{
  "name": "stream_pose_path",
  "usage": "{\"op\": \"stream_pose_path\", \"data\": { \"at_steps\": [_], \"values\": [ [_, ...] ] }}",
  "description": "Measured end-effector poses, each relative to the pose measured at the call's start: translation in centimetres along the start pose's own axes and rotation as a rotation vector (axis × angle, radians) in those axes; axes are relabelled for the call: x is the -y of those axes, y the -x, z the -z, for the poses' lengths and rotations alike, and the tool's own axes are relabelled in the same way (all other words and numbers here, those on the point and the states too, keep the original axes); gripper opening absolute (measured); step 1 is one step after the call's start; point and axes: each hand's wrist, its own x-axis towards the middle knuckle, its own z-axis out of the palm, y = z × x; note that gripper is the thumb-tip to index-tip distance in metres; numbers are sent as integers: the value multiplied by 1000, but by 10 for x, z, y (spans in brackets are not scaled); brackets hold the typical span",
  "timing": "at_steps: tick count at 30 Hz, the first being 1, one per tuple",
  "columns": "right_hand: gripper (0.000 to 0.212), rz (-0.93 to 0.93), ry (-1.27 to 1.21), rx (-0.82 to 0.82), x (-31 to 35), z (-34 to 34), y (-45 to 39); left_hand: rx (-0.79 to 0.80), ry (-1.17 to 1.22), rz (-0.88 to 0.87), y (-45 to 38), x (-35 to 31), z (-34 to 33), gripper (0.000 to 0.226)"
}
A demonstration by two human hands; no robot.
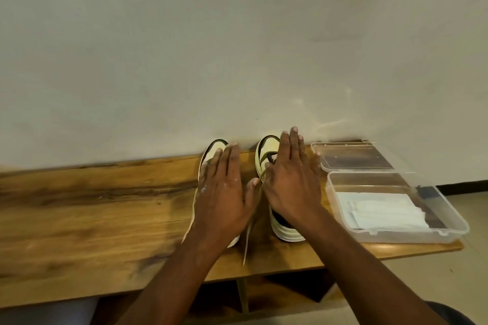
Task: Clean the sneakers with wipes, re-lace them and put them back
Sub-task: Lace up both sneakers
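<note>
Two cream and black sneakers stand side by side on a wooden bench, toes toward the wall. My left hand lies flat with straight fingers over the left sneaker and hides most of it. My right hand lies flat over the right sneaker, whose heel shows below my wrist. A loose cream lace trails from between the shoes toward the bench's front edge. White wipes lie in a clear plastic box to the right.
The box's clear lid lies open behind it, against the wall. A plain pale wall rises right behind the bench. The bench's right end is just past the box, with tiled floor beyond. A shelf shows under the bench.
</note>
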Motion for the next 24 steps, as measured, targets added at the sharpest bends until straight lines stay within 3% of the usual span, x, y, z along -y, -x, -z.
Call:
{"op": "stream_pose_path", "data": {
  "at_steps": [6, 11, 18, 24],
  "values": [
    [74, -116, -86, 75, -9, 10, -13, 87, -163, 36, -11, -9, 5, 79],
    [41, -161, -60, 142, -24, 12, -19, 173, -201, 70, -8, -17, 13, 56],
    [34, -195, -46, 200, -36, 16, -18, 181, 115, 13, -2, -43, -3, 39],
    [25, -208, -123, 237, -43, 11, -21, 215, 61, 27, -1, -47, -10, 47]
  ]
}}
